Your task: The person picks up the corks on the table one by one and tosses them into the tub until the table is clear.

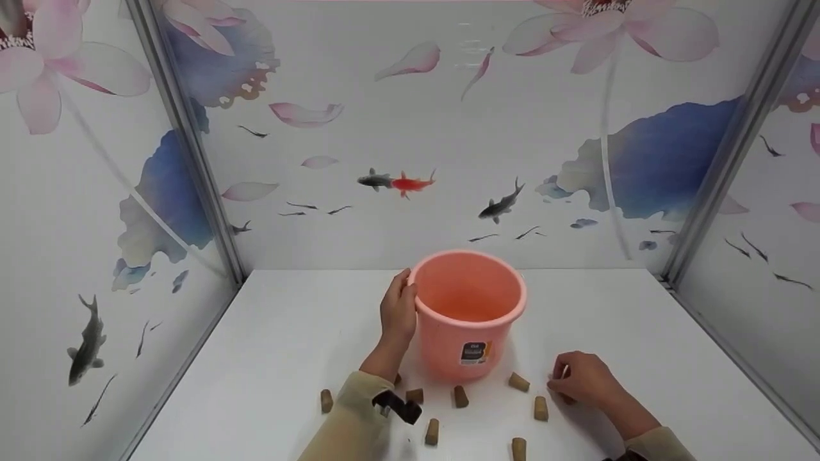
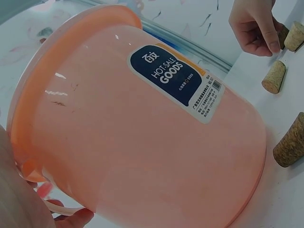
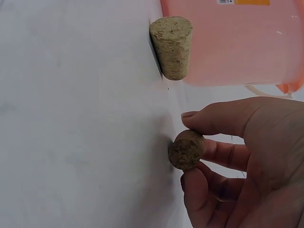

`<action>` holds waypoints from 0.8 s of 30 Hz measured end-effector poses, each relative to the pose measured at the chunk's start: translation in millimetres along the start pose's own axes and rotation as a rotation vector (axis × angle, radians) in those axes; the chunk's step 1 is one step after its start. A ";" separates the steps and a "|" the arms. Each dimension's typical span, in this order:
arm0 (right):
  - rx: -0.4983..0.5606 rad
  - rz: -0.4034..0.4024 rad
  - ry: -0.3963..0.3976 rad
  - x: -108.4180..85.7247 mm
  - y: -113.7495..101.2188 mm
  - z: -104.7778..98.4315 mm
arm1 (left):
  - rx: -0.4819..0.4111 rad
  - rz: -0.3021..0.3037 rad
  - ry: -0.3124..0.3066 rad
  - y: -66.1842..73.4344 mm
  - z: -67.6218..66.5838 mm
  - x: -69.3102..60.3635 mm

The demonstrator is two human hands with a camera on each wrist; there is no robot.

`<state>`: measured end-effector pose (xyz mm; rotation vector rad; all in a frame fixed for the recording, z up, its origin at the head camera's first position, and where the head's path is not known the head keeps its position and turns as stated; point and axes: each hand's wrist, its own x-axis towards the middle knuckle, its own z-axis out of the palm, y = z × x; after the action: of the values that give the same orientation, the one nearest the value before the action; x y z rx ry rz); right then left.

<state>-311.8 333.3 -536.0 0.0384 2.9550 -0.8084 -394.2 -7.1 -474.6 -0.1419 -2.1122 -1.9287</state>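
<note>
my left hand point(image 1: 398, 310) grips the pink bucket point(image 1: 441, 342) at its nine o'clock; my right hand point(image 1: 584, 378), at its four, pinches a cork point(image 3: 186, 151). loose corks point(image 1: 460, 397) lie from five to eight. i judge this the picking-up step; next calls for a clean lift.

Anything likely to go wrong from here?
Possible risks:

1. The right hand holds a small brown cork stopper at the fingertips, so it might slip out.

2. The left hand holds the round pink plastic bucket at one side near the rim; a sideways pull could tip it.

3. Loose tapered brown corks lie near the bucket's base; if it shifts, it may knock them and set them rolling.
</note>
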 end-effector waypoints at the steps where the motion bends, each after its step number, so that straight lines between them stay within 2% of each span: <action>1: 0.002 0.000 0.000 -0.1 0.1 0.3 | 0.002 0.000 0.001 0.1 0.0 -0.3; 9: 0.018 0.022 -0.036 -0.2 0.5 1.7 | -0.018 -0.007 -0.008 -0.5 1.2 -0.5; 18: 0.018 -0.032 -0.004 -2.5 1.4 0.4 | -0.007 0.037 -0.012 -1.8 -1.0 0.8; 24: 0.026 -0.024 -0.018 0.3 4.0 -0.9 | 0.000 0.017 -0.004 1.1 0.2 1.1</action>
<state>-311.9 337.2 -537.3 -0.0032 2.9344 -0.8452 -395.0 -6.9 -473.2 -0.1632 -2.1063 -1.9209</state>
